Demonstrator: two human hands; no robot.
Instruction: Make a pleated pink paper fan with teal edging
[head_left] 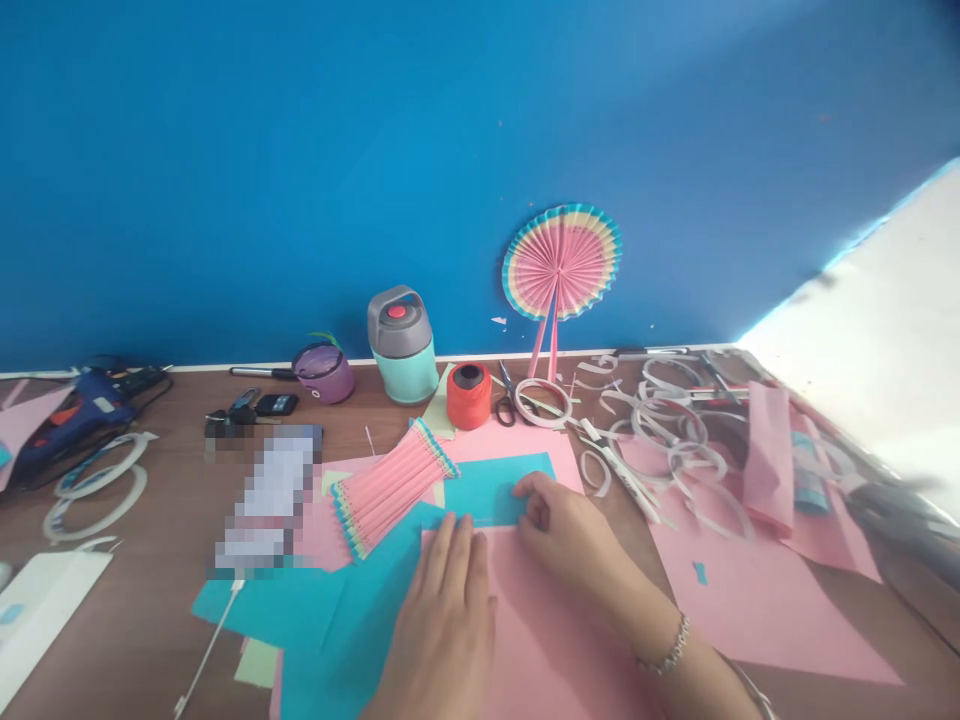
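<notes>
A pink paper sheet [540, 610] lies in front of me, its far edge over a blue paper sheet [499, 480]. Spread flat, my left hand [446, 615] presses on the papers, fingertips at the seam where pink meets blue. At the right end of that seam, my right hand [566, 525] has its fingers curled in over the blue sheet. Whatever lies between those fingers is hidden. Just beyond my left hand rests a pleated pink paper strip [394, 485] with blue and cream edges. More blue paper [360, 620] extends beneath and left of my left hand.
Behind the papers are an orange thread spool [469, 400], scissors [506, 405], a tape roll [544, 403], and a mint food jar [405, 365]. A round paper fan [562, 265] leans on the wall. Tape strips [671, 420] clutter the right; a glue gun [90, 400] lies left.
</notes>
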